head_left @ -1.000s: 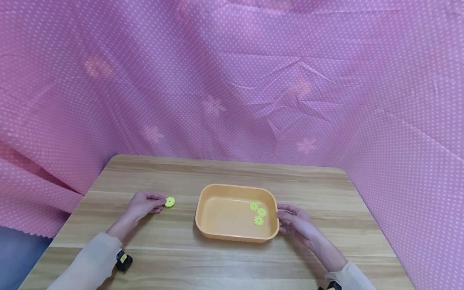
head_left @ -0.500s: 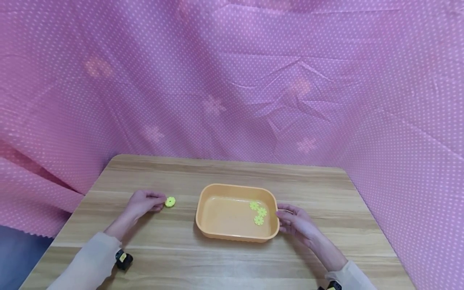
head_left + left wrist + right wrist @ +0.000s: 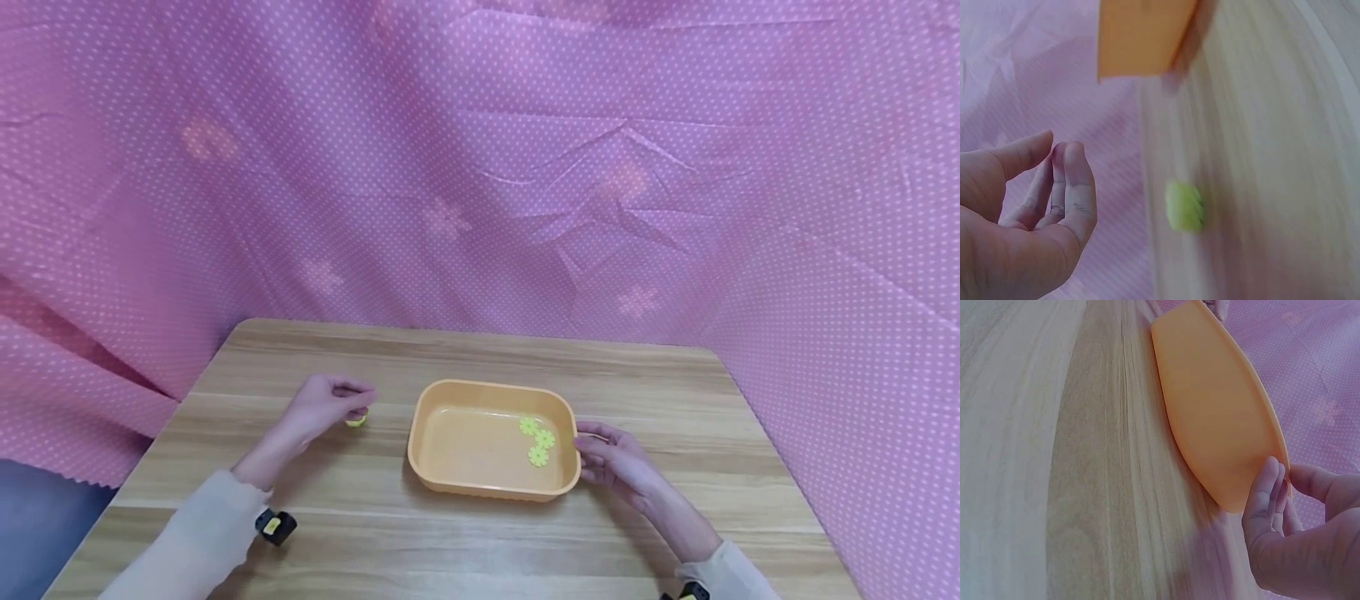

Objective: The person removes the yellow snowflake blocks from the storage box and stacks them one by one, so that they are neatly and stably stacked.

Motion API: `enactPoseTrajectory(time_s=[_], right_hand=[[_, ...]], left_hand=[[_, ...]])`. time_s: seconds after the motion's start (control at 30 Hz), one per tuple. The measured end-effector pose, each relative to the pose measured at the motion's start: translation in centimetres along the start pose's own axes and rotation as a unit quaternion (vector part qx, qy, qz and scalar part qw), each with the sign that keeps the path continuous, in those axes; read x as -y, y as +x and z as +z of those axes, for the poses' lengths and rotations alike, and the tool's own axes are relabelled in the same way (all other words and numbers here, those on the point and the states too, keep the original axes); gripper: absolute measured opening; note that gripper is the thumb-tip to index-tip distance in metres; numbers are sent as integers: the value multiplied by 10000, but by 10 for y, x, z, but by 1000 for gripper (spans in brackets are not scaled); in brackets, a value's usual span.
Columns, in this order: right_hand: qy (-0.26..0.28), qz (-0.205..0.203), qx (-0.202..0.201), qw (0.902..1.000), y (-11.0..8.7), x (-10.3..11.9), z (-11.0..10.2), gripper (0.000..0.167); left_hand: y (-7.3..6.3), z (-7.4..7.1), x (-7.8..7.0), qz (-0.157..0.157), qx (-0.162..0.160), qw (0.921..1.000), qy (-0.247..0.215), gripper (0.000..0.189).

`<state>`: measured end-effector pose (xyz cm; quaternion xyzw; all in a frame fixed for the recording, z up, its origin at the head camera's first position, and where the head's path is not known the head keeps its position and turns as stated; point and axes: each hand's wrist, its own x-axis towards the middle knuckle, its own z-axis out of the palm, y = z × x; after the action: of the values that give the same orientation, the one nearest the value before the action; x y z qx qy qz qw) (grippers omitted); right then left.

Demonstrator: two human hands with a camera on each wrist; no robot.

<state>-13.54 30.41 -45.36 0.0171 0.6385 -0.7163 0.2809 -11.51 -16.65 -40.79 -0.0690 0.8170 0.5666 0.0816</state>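
My left hand (image 3: 324, 407) is raised just over a short yellow-green stack of flower-shaped discs (image 3: 357, 419) on the table, left of an orange plastic tub (image 3: 491, 492). In the left wrist view the stack (image 3: 1185, 206) stands by itself on the wood. The left thumb and fingers are loosely curved with their tips close together, and no disc shows between them. At the tub's right end my right hand (image 3: 622, 467) holds the rim, fingers against the outer wall. Three flower discs (image 3: 544, 438) lie flat inside, toward that end.
The wood-patterned table (image 3: 465, 550) has a back edge against a pink dotted curtain (image 3: 480, 208). Each sleeve cuff carries a small black wrist camera, such as the left camera (image 3: 276, 527).
My left hand has let go of the disc stack and moved up and slightly right, now partly covering it. The right hand stays at the tub's rim.
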Motion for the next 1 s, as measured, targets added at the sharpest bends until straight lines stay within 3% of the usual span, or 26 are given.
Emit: enactPoseTrajectory(time_s=[0.27, 0.57, 1.0], right_hand=[[-12, -12, -1, 10000, 1, 2, 0, 52], [-3, -12, -1, 10000, 3, 3, -1, 52], [-13, 23, -38, 10000, 1, 3, 1, 51]], left_hand=[[2, 33, -24, 228, 121, 9997, -4, 30], [8, 75, -41, 391, 547, 9974, -266, 22], [14, 127, -54, 750, 1267, 9889, -201, 17]])
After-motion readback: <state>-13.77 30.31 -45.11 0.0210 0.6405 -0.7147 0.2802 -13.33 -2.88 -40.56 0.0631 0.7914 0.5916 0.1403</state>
